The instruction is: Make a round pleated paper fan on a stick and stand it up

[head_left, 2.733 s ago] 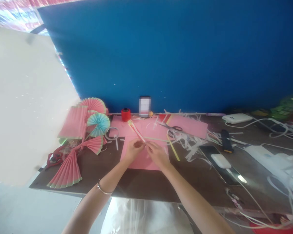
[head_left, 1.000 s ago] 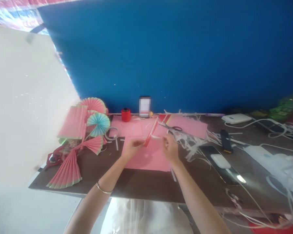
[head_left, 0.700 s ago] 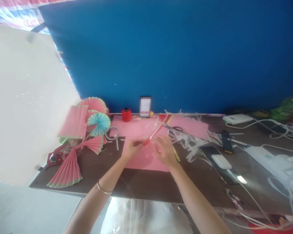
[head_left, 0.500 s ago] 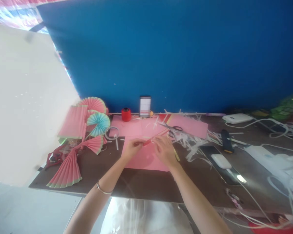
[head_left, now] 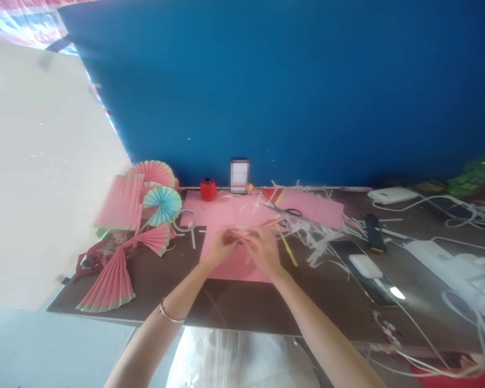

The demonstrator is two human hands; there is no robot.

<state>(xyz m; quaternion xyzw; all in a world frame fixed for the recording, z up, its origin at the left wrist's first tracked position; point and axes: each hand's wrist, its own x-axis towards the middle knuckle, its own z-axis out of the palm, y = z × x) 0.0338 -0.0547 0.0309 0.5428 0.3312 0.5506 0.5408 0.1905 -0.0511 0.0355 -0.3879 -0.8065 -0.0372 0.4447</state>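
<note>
My left hand (head_left: 219,248) and my right hand (head_left: 262,250) meet over a pink paper sheet (head_left: 234,264) in the middle of the dark table (head_left: 242,307). Both pinch a narrow folded pink paper strip (head_left: 267,223) that lies low and points right, toward the scissors (head_left: 288,213). A bangle sits on my left wrist. The fingertips are pressed together on the strip, which is blurred where they cover it.
Pleated pink fans (head_left: 109,280) and a teal rosette (head_left: 162,205) lie at the left. A red spool (head_left: 208,189) and a small phone (head_left: 240,176) stand against the blue wall. Paper shreds (head_left: 319,237), a phone (head_left: 372,272), cables and chargers (head_left: 444,253) crowd the right side.
The pink strip, earlier raised and tilted up to the right in my left hand, has come down nearly flat. My right hand moved left and closed on it beside my left hand.
</note>
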